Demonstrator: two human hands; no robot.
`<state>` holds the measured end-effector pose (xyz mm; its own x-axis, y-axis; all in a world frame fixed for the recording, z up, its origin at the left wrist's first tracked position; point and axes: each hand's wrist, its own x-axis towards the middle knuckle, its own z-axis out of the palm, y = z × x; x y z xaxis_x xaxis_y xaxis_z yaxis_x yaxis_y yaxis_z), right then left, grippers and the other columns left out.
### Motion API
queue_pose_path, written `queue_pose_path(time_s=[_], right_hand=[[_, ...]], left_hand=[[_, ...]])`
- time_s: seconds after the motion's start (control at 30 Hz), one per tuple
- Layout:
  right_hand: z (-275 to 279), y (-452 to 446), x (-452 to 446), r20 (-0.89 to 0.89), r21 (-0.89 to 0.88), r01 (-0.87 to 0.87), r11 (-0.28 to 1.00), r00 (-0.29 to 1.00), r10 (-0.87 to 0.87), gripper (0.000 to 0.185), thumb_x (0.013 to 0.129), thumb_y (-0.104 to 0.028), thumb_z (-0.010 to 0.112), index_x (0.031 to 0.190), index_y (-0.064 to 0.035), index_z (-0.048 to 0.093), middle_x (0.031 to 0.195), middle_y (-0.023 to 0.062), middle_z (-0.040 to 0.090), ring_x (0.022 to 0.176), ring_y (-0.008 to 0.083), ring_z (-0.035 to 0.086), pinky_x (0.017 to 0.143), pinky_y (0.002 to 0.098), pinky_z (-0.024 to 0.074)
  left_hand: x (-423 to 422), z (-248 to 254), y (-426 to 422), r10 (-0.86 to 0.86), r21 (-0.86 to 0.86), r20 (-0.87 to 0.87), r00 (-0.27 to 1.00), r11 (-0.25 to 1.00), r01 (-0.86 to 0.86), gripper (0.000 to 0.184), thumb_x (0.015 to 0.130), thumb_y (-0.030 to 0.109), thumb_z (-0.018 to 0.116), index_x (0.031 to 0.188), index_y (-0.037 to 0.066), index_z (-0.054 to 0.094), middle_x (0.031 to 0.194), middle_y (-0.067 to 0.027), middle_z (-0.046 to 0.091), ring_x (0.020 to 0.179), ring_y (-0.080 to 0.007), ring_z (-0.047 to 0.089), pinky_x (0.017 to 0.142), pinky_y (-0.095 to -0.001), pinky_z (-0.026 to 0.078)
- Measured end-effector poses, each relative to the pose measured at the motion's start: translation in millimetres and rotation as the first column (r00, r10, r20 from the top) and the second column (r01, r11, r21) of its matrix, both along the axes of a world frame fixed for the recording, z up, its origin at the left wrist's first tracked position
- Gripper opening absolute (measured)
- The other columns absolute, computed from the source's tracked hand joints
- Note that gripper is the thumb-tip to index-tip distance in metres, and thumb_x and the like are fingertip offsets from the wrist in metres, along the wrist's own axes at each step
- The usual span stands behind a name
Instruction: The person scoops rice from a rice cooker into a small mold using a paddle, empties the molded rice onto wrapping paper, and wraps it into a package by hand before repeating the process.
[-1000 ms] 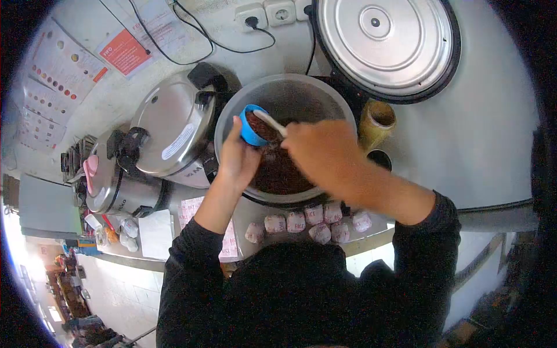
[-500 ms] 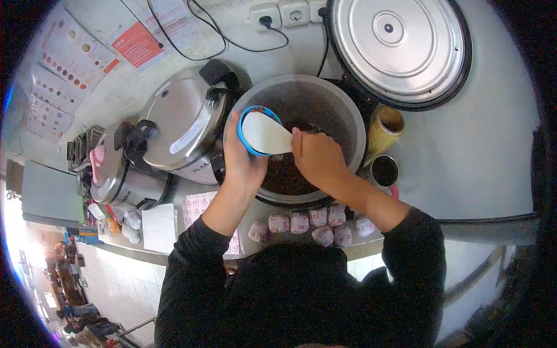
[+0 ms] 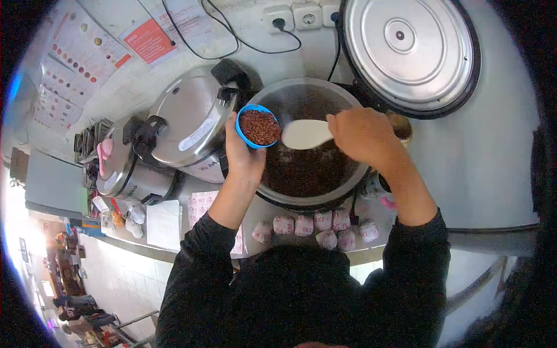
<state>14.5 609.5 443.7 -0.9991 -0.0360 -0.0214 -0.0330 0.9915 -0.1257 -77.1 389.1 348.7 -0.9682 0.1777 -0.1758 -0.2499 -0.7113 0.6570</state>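
Note:
My left hand grips a small blue bowl over the left side of an open rice cooker. Dark reddish-brown rice fills the bowl. In my right hand is a white rice paddle, its blade just right of the bowl and above the pot. Below both hands, the rice cooker's pot holds more dark rice. Wrapped rice balls, several of them in printed paper, sit on the counter in front of the cooker.
A lid stands raised behind the cooker. Closed cookers are at the left, one with a pink paddle on it. Printed wrapping sheets and white paper lie on the counter. Containers stand to the right. Cables run to wall sockets.
My right hand has moved right, taking the paddle off the top of the blue bowl. The rice in the bowl is now uncovered. The whole view has shifted slightly.

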Motion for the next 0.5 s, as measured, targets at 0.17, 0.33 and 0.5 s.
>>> queue_pose_path(time_s=[0.17,0.33,0.5], right_hand=[[-18.8,4.1,2.6,-0.137,-0.127,0.078,0.989,0.986,-0.095,0.034,0.101,-0.029,0.054,0.097,0.0,0.07,0.09,0.0254,0.072,0.085,0.0434,0.071,0.079,0.056,0.0558],[-41.7,-28.3,0.7,-0.15,-0.609,0.013,0.793,0.98,-0.131,0.027,0.102,-0.028,0.054,0.105,-0.0036,0.067,0.09,0.0263,0.07,0.088,0.0469,0.068,0.079,0.0567,0.0539],[-63.0,-94.0,20.7,-0.105,-0.575,0.102,0.812,0.975,-0.197,0.029,0.105,-0.026,0.046,0.111,-0.0046,0.064,0.091,0.0257,0.071,0.086,0.0449,0.07,0.079,0.0574,0.0547]], left_hand=[[-0.6,-1.6,-8.8,-0.011,0.012,0.036,0.999,1.0,0.011,0.04,0.107,0.041,0.041,0.123,0.009,0.058,0.124,-0.0097,0.065,0.116,-0.0253,0.062,0.104,-0.045,0.049],[1.7,-13.2,-5.0,0.003,0.077,-0.019,1.0,0.997,-0.002,0.041,0.107,0.039,0.039,0.125,0.008,0.058,0.125,-0.0094,0.065,0.116,-0.0246,0.062,0.105,-0.045,0.048],[18.5,-10.6,7.8,0.202,-0.015,-0.018,0.979,0.979,-0.202,0.038,0.106,0.035,0.04,0.124,0.009,0.059,0.121,-0.0079,0.066,0.115,-0.0227,0.062,0.101,-0.0403,0.049]])
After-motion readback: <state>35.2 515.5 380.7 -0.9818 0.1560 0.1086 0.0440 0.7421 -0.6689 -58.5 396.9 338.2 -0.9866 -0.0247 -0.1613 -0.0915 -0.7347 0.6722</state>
